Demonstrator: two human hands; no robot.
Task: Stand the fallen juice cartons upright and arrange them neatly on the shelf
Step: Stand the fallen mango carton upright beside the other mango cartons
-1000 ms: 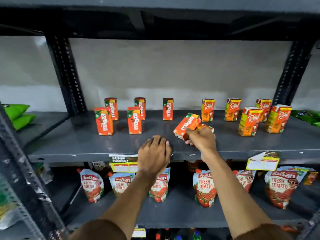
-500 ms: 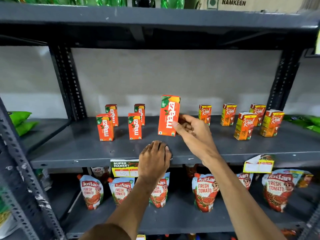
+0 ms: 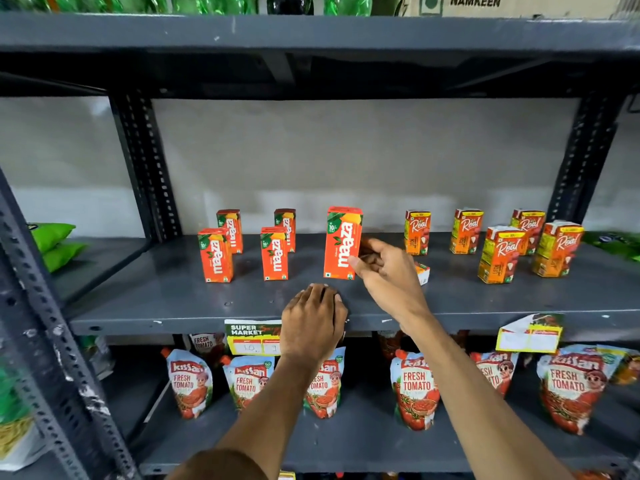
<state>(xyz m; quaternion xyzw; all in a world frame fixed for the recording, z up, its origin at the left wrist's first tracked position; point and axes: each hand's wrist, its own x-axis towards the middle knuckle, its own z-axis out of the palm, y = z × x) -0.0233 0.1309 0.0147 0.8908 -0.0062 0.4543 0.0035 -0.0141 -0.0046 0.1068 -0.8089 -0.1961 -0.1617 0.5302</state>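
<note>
My right hand point(image 3: 384, 271) grips an orange Maaza carton point(image 3: 343, 242) by its right side; the carton is upright with its base on the grey shelf point(image 3: 173, 296), in line with the front Maaza cartons point(image 3: 214, 254) point(image 3: 274, 252). Two more Maaza cartons point(image 3: 229, 230) point(image 3: 285, 228) stand behind them. One small carton point(image 3: 423, 271) lies fallen just right of my right hand, mostly hidden by it. Several Real cartons point(image 3: 500, 254) stand upright on the right. My left hand point(image 3: 313, 317) rests palm down on the shelf's front edge, holding nothing.
Tomato ketchup pouches point(image 3: 415, 389) fill the shelf below. Price tags point(image 3: 252, 337) point(image 3: 528, 334) hang on the front edge. Green packets point(image 3: 52, 244) lie on the neighbouring shelf at left. Black uprights point(image 3: 149, 168) point(image 3: 581, 161) frame the bay; bottles and a cardboard box sit on top.
My right hand lifted the tilted Maaza carton, turned it upright and brought it down onto the shelf right of the front Maaza row. My left hand stayed on the edge.
</note>
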